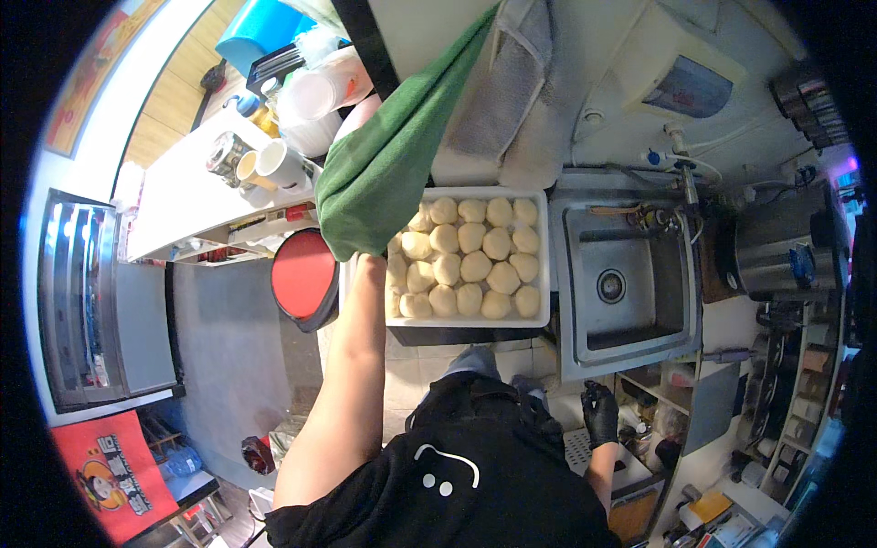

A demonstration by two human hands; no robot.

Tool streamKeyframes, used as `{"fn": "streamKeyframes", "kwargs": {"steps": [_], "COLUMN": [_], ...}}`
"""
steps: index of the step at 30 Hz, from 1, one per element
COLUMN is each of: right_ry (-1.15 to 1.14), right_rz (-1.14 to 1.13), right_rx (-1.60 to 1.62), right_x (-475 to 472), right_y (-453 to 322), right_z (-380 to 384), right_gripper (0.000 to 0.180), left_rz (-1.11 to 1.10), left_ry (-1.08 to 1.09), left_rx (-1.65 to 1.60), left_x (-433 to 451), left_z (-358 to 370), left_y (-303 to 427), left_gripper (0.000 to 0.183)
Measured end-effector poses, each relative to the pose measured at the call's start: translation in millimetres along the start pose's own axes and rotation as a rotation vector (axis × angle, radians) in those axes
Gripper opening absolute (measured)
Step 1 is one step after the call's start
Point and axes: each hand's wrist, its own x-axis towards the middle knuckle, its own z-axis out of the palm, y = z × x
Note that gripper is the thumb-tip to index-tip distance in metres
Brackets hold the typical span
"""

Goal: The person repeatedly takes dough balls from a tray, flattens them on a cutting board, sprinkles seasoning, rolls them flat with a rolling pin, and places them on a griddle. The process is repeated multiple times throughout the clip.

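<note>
My left arm reaches forward to a green cloth towel (394, 161), which covers the hand; what its fingers do is hidden. The towel stretches down at a slant from the wall, draped over the left edge of a white tray (546, 257). Rows of pale, round dough balls (470, 238) fill that tray, some behind the towel and arm. My right hand (600, 413), in a black glove, hangs low at my side with loosely bent fingers. Nothing shows in it. It is nearest the sink's front edge and the shelving below.
A stainless steel sink (634, 312) with a tap (687, 181) adjoins the tray on the right. Grey towels (503, 89) hang on the wall. Left of the tray stands a round red-topped container (301, 274). Cups (279, 164) and bottles crowd the white counter (181, 195).
</note>
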Motion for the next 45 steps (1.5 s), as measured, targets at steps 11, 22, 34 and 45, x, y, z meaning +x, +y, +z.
{"fn": "streamKeyframes", "kwargs": {"steps": [11,22,34,45], "right_ry": [0.057,0.272,0.184,0.902], "right_rz": [-0.448,-0.165,0.178,0.035], "right_rx": [0.490,1.339,2.365,2.269], "right_x": [52,-26,-93,-78], "right_y": [-76,119,229,261], "right_z": [-49,-148,-215,-258], "right_gripper": [0.040,0.053,0.033,0.034], "left_rz": [0.039,0.402,1.329,0.418], "left_ry": [-1.072,-1.825,-2.329,-2.171], "left_rx": [0.447,0.426,0.149,0.186], "left_x": [-346,-640,-785,-844], "left_z": [-84,-37,28,87], "left_y": [4,-9,-6,-52], "left_gripper": [0.055,0.037,0.028,0.023]}}
